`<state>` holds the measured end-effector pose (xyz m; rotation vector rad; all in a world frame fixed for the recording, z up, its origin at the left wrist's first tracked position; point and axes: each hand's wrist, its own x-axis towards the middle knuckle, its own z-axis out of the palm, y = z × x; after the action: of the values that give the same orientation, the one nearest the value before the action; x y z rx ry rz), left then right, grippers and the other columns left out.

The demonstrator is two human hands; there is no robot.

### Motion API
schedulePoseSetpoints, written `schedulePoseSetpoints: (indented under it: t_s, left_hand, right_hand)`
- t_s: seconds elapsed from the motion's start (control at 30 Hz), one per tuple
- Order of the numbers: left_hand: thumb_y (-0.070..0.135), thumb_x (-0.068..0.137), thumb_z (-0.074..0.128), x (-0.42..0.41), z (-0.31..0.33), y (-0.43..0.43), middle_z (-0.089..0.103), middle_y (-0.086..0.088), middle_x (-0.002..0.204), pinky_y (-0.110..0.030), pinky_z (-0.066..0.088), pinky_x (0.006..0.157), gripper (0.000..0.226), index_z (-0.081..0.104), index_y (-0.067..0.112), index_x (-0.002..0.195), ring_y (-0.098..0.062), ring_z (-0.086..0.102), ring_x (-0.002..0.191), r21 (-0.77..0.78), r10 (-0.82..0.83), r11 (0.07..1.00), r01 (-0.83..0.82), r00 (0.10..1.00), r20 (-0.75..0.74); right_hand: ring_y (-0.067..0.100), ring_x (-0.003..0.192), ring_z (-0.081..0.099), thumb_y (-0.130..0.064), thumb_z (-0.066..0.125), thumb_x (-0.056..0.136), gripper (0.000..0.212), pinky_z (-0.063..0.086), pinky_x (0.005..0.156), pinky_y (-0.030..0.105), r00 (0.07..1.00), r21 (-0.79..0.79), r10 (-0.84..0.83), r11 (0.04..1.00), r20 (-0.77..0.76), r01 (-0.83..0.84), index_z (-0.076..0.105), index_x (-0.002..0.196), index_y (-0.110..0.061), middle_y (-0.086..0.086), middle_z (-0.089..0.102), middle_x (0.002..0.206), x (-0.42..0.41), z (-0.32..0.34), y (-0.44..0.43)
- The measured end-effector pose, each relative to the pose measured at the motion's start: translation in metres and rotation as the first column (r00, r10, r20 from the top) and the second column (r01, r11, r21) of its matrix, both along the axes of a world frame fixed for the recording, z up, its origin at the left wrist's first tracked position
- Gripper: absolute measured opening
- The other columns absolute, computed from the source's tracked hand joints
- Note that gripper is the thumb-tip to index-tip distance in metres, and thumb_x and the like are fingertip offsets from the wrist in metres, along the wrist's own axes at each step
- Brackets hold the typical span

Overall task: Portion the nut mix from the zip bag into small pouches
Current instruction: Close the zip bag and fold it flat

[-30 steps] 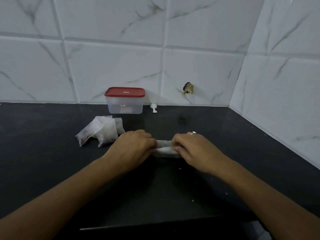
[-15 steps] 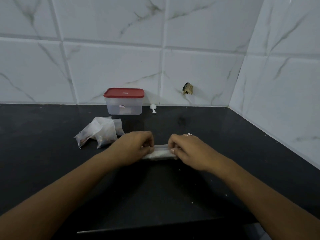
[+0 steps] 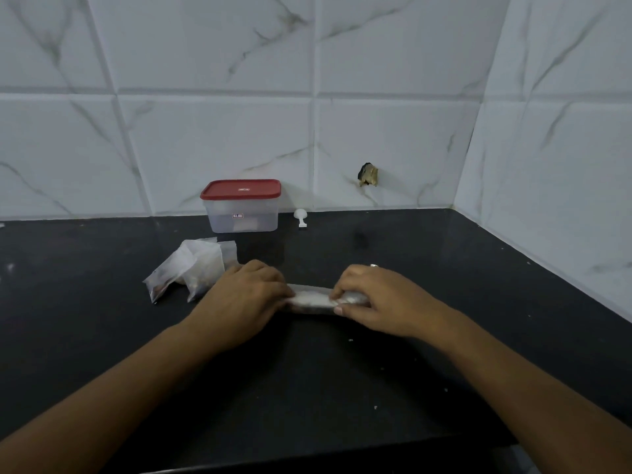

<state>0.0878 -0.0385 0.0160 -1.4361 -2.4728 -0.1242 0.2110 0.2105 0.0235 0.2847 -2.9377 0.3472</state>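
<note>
A small translucent pouch [image 3: 312, 299] lies flat on the black counter [image 3: 307, 388], stretched between both hands. My left hand [image 3: 244, 295] pinches its left end, the fingertips hidden under the knuckles. My right hand [image 3: 379, 299] pinches the right part of the pouch between thumb and fingers, a ring on one finger. Several filled pouches [image 3: 191, 271] with dark nut mix lie in a heap just left of my left hand. The zip bag is not to be made out.
A clear box with a red lid [image 3: 241, 205] stands at the back against the tiled wall. A small white scoop [image 3: 301, 217] lies to its right. The side wall closes the counter on the right. Crumbs dot the counter.
The pouch has gone from bunched up to lying flat and stretched out. My right hand has slid to the right along it. My left hand has stayed at its left end.
</note>
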Motion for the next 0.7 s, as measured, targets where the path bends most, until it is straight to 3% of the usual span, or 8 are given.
schedulePoseSetpoints:
  t_s: [0.1, 0.2, 0.33, 0.43, 0.53, 0.6, 0.7]
  left_hand:
    - [0.044, 0.101, 0.052, -0.01, -0.004, 0.033, 0.052, 0.008, 0.142, -0.043, 0.039, 0.11, 0.036, 0.057, 0.043, 0.136, -0.017, 0.042, 0.134, -0.014, 0.088, 0.996, -0.09, 0.99, -0.107]
    - [0.036, 0.099, 0.056, -0.025, -0.011, 0.083, 0.049, 0.0, 0.14, -0.045, 0.046, 0.101, 0.039, 0.056, 0.043, 0.137, -0.025, 0.045, 0.128, 0.0, 0.195, 0.98, -0.197, 0.969, -0.149]
    - [0.023, 0.101, 0.054, -0.046, -0.018, 0.153, 0.05, -0.001, 0.14, -0.047, 0.052, 0.097, 0.039, 0.058, 0.033, 0.139, -0.025, 0.05, 0.127, 0.106, 0.116, 0.986, -0.125, 0.989, 0.089]
    - [0.024, 0.107, 0.043, -0.056, -0.018, 0.19, 0.052, -0.003, 0.15, -0.039, 0.039, 0.113, 0.041, 0.053, 0.021, 0.147, -0.023, 0.049, 0.136, 0.199, -0.006, 0.979, -0.051, 0.961, 0.276]
    - [0.034, 0.11, 0.036, -0.065, -0.02, 0.206, 0.05, -0.005, 0.154, -0.034, 0.029, 0.119, 0.046, 0.05, 0.014, 0.149, -0.019, 0.044, 0.143, 0.158, -0.051, 0.987, -0.009, 0.927, 0.371]
    - [0.039, 0.11, 0.034, -0.073, -0.025, 0.21, 0.049, -0.003, 0.156, -0.036, 0.029, 0.121, 0.049, 0.049, 0.016, 0.15, -0.017, 0.041, 0.145, 0.126, -0.053, 0.992, 0.004, 0.922, 0.384]
    - [0.041, 0.11, 0.032, -0.081, -0.029, 0.21, 0.047, -0.002, 0.158, -0.037, 0.027, 0.123, 0.05, 0.047, 0.017, 0.152, -0.016, 0.038, 0.148, 0.092, -0.075, 0.995, 0.044, 0.926, 0.37]
  right_hand:
    - [0.01, 0.099, 0.06, -0.05, 0.057, 0.101, 0.029, 0.054, 0.082, 0.037, 0.989, 0.075, -0.116, 0.99, -0.088, 0.123, 0.069, 0.123, -0.036, -0.015, 0.057, 0.114, 0.007, -0.005, 0.006]
    - [0.015, 0.094, 0.058, -0.047, 0.055, 0.103, 0.03, 0.053, 0.072, 0.036, 0.944, 0.097, -0.267, 0.953, -0.193, 0.289, 0.066, 0.126, -0.031, -0.01, 0.053, 0.114, 0.014, -0.014, 0.008]
    - [0.021, 0.098, 0.055, -0.03, 0.051, 0.105, 0.028, 0.048, 0.067, 0.034, 0.865, 0.109, -0.436, 0.875, -0.25, 0.473, 0.062, 0.13, -0.023, 0.0, 0.053, 0.12, 0.018, -0.025, 0.013]
    - [0.024, 0.113, 0.055, -0.024, 0.047, 0.105, 0.035, 0.049, 0.086, 0.035, 0.839, 0.137, -0.481, 0.841, -0.255, 0.524, 0.057, 0.137, -0.018, 0.003, 0.055, 0.132, 0.013, -0.034, 0.02]
    - [0.027, 0.146, 0.039, -0.046, 0.038, 0.108, 0.059, 0.037, 0.118, 0.04, 0.85, 0.089, -0.51, 0.848, -0.131, 0.523, 0.035, 0.156, -0.011, 0.012, 0.037, 0.163, 0.01, -0.039, 0.023]
    - [0.026, 0.158, 0.022, -0.061, 0.033, 0.105, 0.08, 0.024, 0.127, 0.041, 0.859, 0.068, -0.511, 0.856, -0.038, 0.512, 0.018, 0.163, -0.008, 0.015, 0.019, 0.172, 0.011, -0.038, 0.025]
    - [0.023, 0.161, 0.011, -0.073, 0.03, 0.1, 0.095, 0.017, 0.13, 0.042, 0.869, 0.04, -0.492, 0.871, 0.06, 0.49, 0.005, 0.166, -0.008, 0.013, 0.006, 0.174, 0.013, -0.034, 0.026]
